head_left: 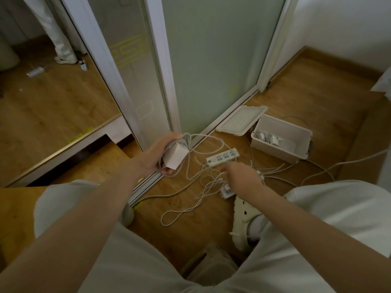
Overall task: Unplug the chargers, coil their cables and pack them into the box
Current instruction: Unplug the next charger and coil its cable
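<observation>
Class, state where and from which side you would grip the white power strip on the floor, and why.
Probably from above, pinching the power strip across its long edges near the middle: it lies flat, sockets up, and loose cables crowd its near end.

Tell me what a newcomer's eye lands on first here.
First, the left hand raised in the middle, gripping a white charger with loops of cable. Next, the right hand reaching down into the tangle of white cables on the floor beside the power strip. To the right stands the open white box, chargers already inside.
</observation>
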Motion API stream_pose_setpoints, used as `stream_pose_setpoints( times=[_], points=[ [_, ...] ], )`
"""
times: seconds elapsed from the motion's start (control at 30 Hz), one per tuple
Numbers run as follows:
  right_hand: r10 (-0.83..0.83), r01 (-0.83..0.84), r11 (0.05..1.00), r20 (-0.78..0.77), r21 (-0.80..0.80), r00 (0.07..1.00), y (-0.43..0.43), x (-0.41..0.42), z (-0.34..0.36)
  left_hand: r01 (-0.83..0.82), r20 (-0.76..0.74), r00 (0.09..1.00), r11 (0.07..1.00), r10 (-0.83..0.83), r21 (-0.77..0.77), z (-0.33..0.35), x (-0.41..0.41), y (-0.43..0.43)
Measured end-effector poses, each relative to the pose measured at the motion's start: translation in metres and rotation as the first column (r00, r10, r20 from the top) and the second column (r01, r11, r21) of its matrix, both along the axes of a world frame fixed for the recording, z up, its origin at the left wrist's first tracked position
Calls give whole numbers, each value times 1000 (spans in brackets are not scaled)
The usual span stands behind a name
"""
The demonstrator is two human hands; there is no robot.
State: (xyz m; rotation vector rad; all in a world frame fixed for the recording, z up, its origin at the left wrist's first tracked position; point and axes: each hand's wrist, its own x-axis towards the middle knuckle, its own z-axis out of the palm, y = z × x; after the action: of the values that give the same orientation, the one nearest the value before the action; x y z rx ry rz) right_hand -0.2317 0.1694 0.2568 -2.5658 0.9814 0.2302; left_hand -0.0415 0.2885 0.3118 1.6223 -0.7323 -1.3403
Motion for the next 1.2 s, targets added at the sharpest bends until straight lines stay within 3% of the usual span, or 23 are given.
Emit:
stream_pose_setpoints(
  times=[0.07, 0.13, 0.23, 0.3, 0.4, 0.57, 0.77, 0.93, 1.1, 1.2],
  points=[
    [-2, 15, 998, 208, -64, 978, 8, 11, 13, 36, -3, 999, 999, -35, 23, 0, -3, -3],
    [-72, 65, 997, 378, 32, 923, 13, 20, 28, 59, -18, 998, 998, -58, 23, 2, -4, -5],
    [-186, 109, 978, 492, 181, 851, 16, 29, 45, 50, -22, 999, 998, -49, 31, 4, 0, -6],
    [-204, 113, 971, 485, 210, 850, 18, 29, 51, 41, -22, 999, 999, -41, 22, 4, 2, -6],
    [-148, 89, 977, 317, 192, 937, 23, 28, 55, 45, 4, 999, 999, -45, 16, 2, -1, -5],
    [-228, 64, 929, 426, 365, 876, 28, 39, 57, 142, 109, 983, 988, -148, 63, 0, -14, -4],
    [-303, 81, 792, 275, 605, 912, 14, 45, 51, 209, 139, 967, 976, -216, 59, 4, -18, 3],
    [-142, 27, 903, 240, 429, 960, 14, 41, 50, 141, 181, 970, 982, -161, 122, 0, -16, 11],
    [-82, 10, 929, 180, 369, 980, 10, 26, 49, 73, 264, 957, 980, -122, 186, -3, -9, 12],
    [-71, 16, 980, 268, 200, 961, 14, 25, 50, 106, 258, 952, 969, -163, 223, 0, -15, 9]
  ],
)
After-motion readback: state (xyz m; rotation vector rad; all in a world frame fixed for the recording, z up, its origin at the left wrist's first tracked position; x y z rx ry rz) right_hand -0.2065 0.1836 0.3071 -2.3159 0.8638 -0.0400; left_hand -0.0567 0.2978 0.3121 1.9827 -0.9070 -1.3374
